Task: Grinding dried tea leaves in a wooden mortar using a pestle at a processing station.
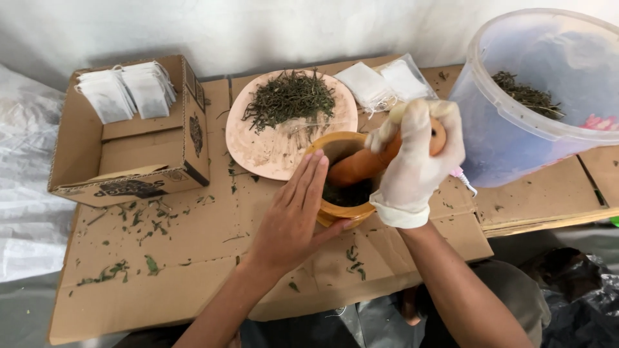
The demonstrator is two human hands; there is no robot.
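A wooden mortar [336,145] stands on flattened cardboard [193,258] with dark crushed leaves inside. My left hand [293,216] is bare and cups the mortar's near left side, fingers flat against its wall. My right hand [416,161] wears a white glove and grips a wooden pestle [358,166], whose lower end is down in the mortar. Just behind the mortar lies a round pinkish plate [271,145] with a heap of dried green herbs [290,96].
An open cardboard box [129,161] at the left holds white tea-bag sachets [126,90]. More sachets [383,84] lie behind the plate. A large translucent bucket [516,135] with herbs inside stands at the right. Leaf scraps are scattered over the cardboard.
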